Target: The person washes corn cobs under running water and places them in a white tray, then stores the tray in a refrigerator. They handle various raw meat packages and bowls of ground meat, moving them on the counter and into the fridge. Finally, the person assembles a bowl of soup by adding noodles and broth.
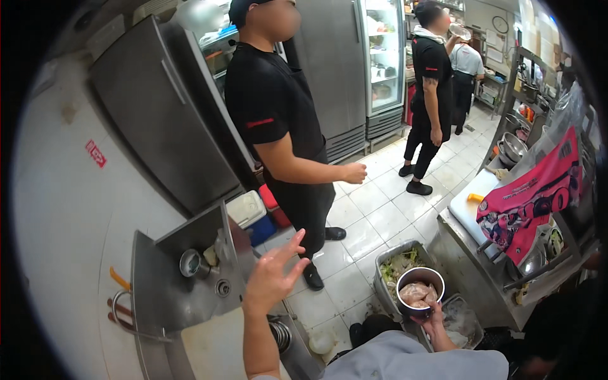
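My left hand (273,273) is raised above the edge of the sink, its fingers apart and nothing in it. In my right hand (434,322) is a round metal pot (437,278), gripped at its near side and tilted toward me. Pale pink pieces of raw meat (418,294) lie inside the pot; they look like chicken. Right behind the pot stands a grey bin (382,288) with green and pale vegetable scraps (400,263). A clear plastic bag or tub (461,320) sits beside my right wrist.
At left is a steel sink (183,228) holding a metal bowl (190,262), with a white cutting board (212,348) nearer me. A co-worker in black (269,107) stands close ahead; others are farther back. A counter (453,234) with a pink bag (535,196) borders the right.
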`<move>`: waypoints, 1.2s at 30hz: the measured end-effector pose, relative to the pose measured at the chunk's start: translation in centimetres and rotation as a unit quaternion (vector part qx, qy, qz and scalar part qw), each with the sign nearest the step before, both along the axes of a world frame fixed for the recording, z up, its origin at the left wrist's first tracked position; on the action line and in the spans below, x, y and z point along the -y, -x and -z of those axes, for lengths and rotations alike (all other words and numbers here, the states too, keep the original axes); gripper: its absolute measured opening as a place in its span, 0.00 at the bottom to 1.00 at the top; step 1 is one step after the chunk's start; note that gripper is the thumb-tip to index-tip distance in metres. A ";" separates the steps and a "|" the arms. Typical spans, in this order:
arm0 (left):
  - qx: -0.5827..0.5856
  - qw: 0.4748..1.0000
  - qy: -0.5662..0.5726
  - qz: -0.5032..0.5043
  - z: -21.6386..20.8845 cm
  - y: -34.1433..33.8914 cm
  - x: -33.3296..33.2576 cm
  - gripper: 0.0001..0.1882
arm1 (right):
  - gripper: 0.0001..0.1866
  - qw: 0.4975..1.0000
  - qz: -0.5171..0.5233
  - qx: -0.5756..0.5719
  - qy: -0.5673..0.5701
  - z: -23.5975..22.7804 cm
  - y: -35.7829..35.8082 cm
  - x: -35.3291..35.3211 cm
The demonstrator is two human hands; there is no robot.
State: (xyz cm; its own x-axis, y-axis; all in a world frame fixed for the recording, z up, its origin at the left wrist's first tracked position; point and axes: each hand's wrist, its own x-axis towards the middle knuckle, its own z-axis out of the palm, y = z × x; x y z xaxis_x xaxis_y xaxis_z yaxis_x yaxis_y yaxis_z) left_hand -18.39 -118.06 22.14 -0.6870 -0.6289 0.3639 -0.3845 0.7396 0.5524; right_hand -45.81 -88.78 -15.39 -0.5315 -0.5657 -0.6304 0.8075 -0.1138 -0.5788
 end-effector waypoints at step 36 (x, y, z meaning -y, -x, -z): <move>0.356 0.775 -0.451 -0.263 48.9 -1.5 53.3 0.11 | 0.27 0.967 0.235 0.061 0.072 2.1 11.6 36.1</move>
